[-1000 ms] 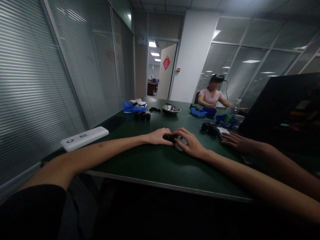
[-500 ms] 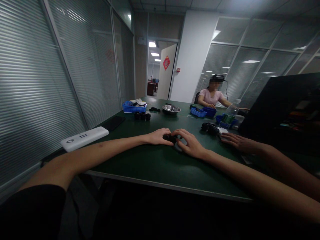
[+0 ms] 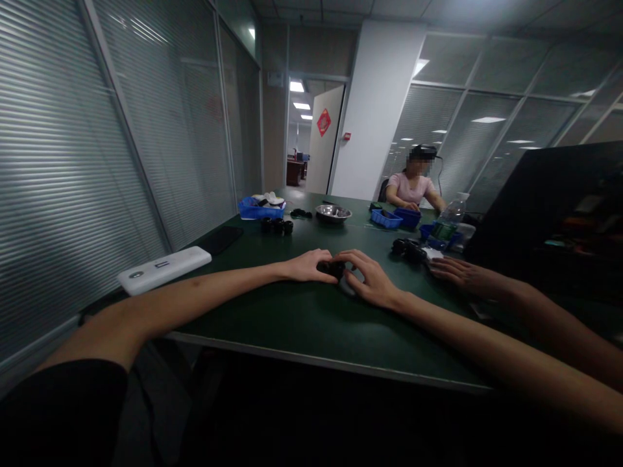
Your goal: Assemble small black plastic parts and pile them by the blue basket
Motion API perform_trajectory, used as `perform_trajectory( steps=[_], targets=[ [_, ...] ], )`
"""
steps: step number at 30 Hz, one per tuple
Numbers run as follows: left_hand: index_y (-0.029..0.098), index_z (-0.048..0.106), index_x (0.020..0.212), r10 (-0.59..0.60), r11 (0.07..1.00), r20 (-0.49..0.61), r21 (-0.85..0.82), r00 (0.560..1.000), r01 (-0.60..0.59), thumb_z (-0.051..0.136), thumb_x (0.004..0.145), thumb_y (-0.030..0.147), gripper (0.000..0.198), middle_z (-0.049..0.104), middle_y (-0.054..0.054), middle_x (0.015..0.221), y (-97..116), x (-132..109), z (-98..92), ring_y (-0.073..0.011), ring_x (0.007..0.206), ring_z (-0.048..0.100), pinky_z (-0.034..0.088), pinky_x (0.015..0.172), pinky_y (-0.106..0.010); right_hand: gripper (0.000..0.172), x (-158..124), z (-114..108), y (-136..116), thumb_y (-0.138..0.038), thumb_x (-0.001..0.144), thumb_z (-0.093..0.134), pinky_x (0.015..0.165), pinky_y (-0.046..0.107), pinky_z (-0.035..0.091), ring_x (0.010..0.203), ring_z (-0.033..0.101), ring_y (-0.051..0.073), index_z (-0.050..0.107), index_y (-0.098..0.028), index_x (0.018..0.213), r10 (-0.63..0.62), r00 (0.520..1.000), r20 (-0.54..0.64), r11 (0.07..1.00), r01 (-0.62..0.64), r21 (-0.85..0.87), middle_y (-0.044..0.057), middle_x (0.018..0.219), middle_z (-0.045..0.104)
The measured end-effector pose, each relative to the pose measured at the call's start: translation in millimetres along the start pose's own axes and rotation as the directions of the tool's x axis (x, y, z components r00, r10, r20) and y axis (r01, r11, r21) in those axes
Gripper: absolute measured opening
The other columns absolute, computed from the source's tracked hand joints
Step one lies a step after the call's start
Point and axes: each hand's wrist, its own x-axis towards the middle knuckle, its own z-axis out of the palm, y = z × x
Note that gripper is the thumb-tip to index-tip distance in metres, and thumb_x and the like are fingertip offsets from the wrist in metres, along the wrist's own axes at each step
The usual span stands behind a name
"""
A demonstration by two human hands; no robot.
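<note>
Near the middle of the green table, my left hand [image 3: 307, 266] is closed around a small black object [image 3: 329, 268], thumb in front and fingers behind. From the right my right hand [image 3: 370, 280] meets it, its fingertips bent onto the same object's right side. The object's exact kind is too dark and too covered to make out. Under my right fingers lies a flat grey rounded piece [image 3: 349, 284], partly hidden.
Several black round parts [image 3: 277, 226] stand left behind my hands, with a steel bowl [image 3: 333, 214] and blue basket [image 3: 261, 207] beyond. A white device [image 3: 164, 270] lies left. Another person's hand [image 3: 470, 277] rests at right, near a bottle [image 3: 446, 224]. A seated person [image 3: 413, 185] is across.
My hands and the black object stay nearly still. Across the table, the seated person's outstretched arm has drawn in slightly.
</note>
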Motion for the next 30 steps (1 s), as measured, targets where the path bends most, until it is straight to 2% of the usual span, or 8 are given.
perform_trajectory(
  steps=[5, 14, 30],
  targets=[
    [0.017, 0.066, 0.112, 0.011, 1.0, -0.004, -0.002, 1.0, -0.011, 0.068, 0.084, 0.06, 0.051, 0.058, -0.006, 0.105, 0.2, -0.3, -0.3, -0.0227, 0.1, 0.054, 0.041, 0.086, -0.033, 0.025, 0.7, 0.3, -1.5, -0.03, 0.101, 0.053, 0.095, 0.045, 0.054, 0.109, 0.062, 0.026, 0.06, -0.026, 0.125, 0.035, 0.999, -0.011, 0.999, -0.035, -0.025, 0.01, 0.119, 0.064],
    [0.018, 0.066, 0.109, -0.013, 1.0, 0.001, -0.005, 1.0, 0.013, 0.069, 0.083, 0.059, 0.048, 0.058, -0.006, 0.104, 3.4, -1.1, -2.0, -0.0231, 0.099, 0.055, 0.041, 0.086, -0.033, 0.025, 0.4, 1.0, 0.7, -0.036, 0.1, 0.058, 0.086, 0.042, 0.056, 0.102, 0.062, 0.026, 0.061, -0.027, 0.123, 0.055, 0.998, -0.011, 0.996, -0.055, -0.072, 0.009, 0.112, 0.063],
    [0.018, 0.067, 0.11, -0.027, 1.0, 0.003, 0.002, 1.0, 0.027, 0.068, 0.083, 0.058, 0.048, 0.059, -0.006, 0.104, 6.2, -1.1, -2.1, -0.0235, 0.099, 0.054, 0.041, 0.085, -0.034, 0.028, 0.0, 2.2, 1.2, -0.033, 0.1, 0.057, 0.088, 0.042, 0.056, 0.103, 0.062, 0.026, 0.06, -0.028, 0.127, 0.046, 0.999, -0.008, 0.998, -0.046, -0.045, 0.009, 0.116, 0.062]
  ],
)
